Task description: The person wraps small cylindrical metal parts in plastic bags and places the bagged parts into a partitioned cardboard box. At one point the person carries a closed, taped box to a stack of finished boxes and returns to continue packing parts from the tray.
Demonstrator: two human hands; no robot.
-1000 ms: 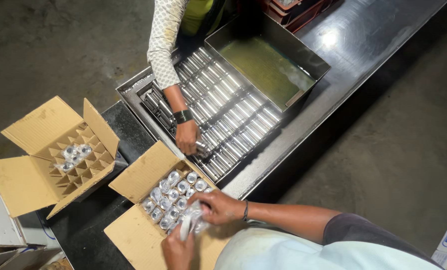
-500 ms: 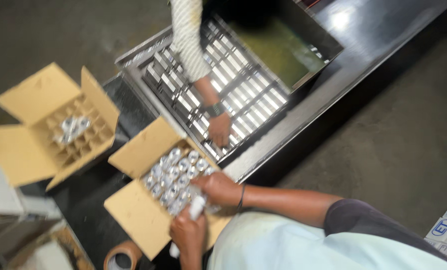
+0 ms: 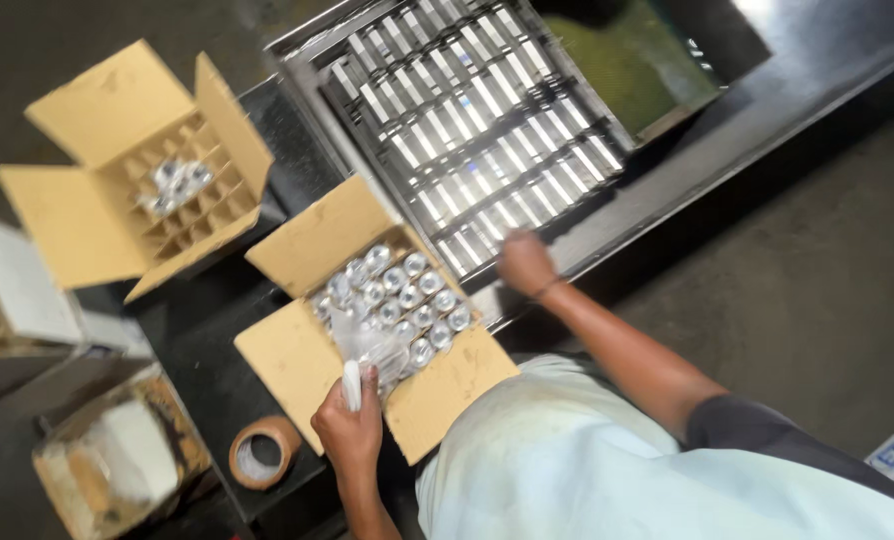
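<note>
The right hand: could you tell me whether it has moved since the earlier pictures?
Yes. The right hand left the nearer open carton and reached out to the metal rack's near edge.

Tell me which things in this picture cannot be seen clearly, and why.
- Right hand, head view: motion blur; whether its fingers hold anything is unclear.
- White item in left hand: its kind is lost to blur.
- Far box: contents too small.
- Tray: cut off by the top edge.
- Tape roll: blurred.

Small white bottle (image 3: 351, 384) upright in left hand (image 3: 349, 432), over open carton (image 3: 377, 320).
</note>
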